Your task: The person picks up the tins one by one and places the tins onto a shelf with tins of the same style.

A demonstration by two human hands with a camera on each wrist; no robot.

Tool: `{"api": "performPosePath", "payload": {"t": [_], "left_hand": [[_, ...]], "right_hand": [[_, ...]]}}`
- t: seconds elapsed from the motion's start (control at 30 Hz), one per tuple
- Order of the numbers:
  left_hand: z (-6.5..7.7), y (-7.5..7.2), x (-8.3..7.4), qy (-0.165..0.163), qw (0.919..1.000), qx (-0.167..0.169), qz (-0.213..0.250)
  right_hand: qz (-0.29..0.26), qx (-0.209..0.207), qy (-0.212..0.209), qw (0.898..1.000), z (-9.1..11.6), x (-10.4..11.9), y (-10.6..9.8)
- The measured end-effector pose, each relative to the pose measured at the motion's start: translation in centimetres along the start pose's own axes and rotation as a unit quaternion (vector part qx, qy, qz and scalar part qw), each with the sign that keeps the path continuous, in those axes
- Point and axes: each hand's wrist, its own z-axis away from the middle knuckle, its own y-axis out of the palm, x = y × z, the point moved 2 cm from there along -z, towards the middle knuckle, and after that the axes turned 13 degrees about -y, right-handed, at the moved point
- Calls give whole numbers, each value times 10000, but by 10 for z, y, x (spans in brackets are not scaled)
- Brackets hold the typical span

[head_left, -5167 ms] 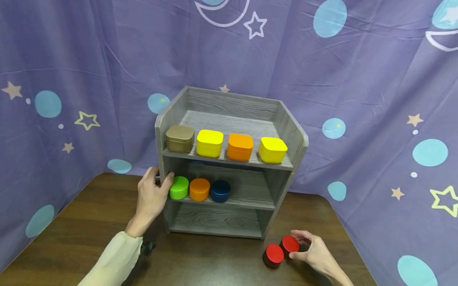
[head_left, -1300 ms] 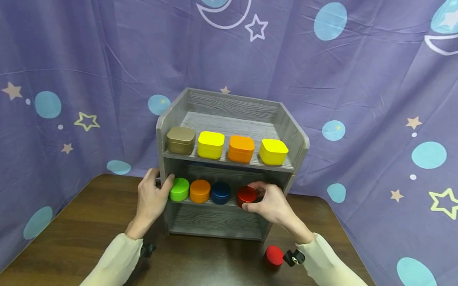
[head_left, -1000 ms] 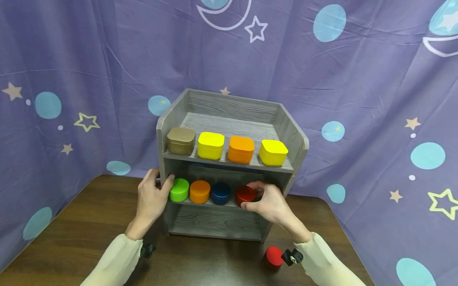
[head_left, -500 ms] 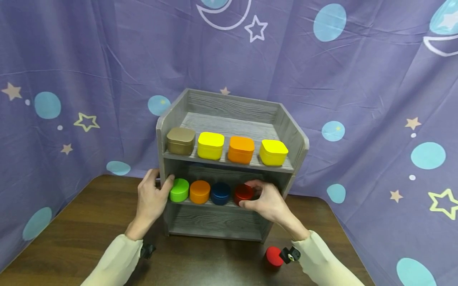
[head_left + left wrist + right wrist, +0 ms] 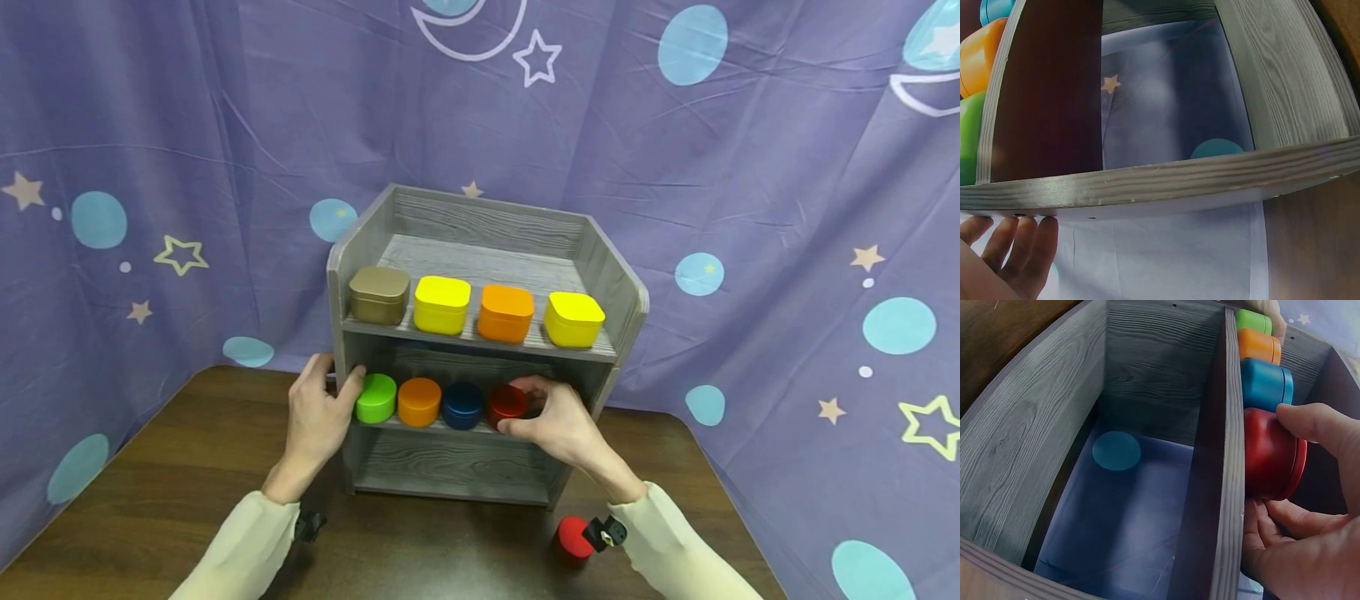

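Note:
My right hand (image 5: 562,423) grips a round red tin (image 5: 1269,453) between thumb and fingers on the middle level of a grey wooden shelf (image 5: 465,468). To its left a blue tin (image 5: 462,406), an orange tin (image 5: 418,402) and a light green tin (image 5: 376,398) stand in a row; the red one sits close beside the blue. My left hand (image 5: 320,417) holds the shelf's left side panel, thumb at the front edge, fingers against the outer face. Another red tin (image 5: 573,537) rests on the table, partly behind the right wrist's black strap.
Along the top level stand a brown square tin (image 5: 379,296), two yellow ones, the left (image 5: 442,306) and the right (image 5: 573,319), and an orange square tin (image 5: 505,314). The shelf stands on a dark wooden table (image 5: 420,550) before a purple curtain (image 5: 480,125).
My right hand has carried one red tin from the table up to the middle level, then slid it left towards the blue tin. The left hand has stayed on the panel.

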Motion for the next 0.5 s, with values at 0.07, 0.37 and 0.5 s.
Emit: {"api": "performPosePath", "payload": {"t": [0.07,0.37,0.5], "left_hand": [[0,1,0,-2,10000,12,11],[0,2,2,-35,10000,35,-2],[0,1,2,-12,10000,-3,-7]], "right_hand": [[15,-3,-15,10000,0,0,0],[-41,-100,-31,9999,9,-1,-1],[-133,-279,-7,9995,15,0,-2]]}}
